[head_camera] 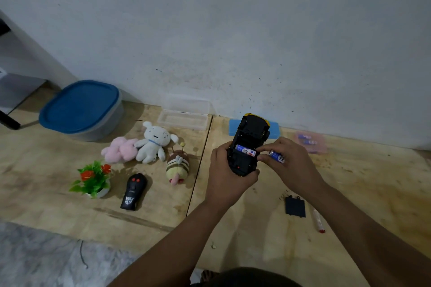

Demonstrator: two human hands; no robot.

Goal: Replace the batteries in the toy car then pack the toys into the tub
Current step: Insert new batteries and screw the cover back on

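Head view — toy car (250, 144) upturned in gripping left hand (227, 176), bay exposed; right hand (290, 165) beside it pinches battery (277, 156) — presumably for loading.

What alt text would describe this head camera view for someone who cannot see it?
A person's left hand holds an upturned toy car with one battery seated, while the right hand pinches a second battery beside it. Plush toys, a remote and a lidded tub lie left.

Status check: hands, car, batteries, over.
Left hand grips upturned toy car. Right hand pinches loose battery; one battery seated. Nothing blocking.
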